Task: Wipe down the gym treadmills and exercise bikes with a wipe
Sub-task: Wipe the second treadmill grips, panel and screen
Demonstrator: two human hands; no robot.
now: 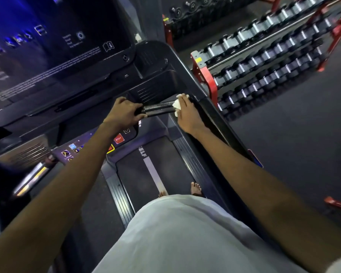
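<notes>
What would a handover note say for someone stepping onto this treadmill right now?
Left hand: closed around the left end of the front grip bar, steadying.
Right hand: pressing the white wipe onto the bar's right end, beside the side rail.
You stand barefoot on the belt.
Done: cannot tell from this view.
Left: likely the rest of the bar, rails, console, then the other machines.

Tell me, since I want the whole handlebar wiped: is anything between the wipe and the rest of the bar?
Yes. The right hand presses the white wipe on the right end of the handlebar. The left hand grips the same bar further left, covering that stretch. Between the two hands the bar is bare.
</notes>
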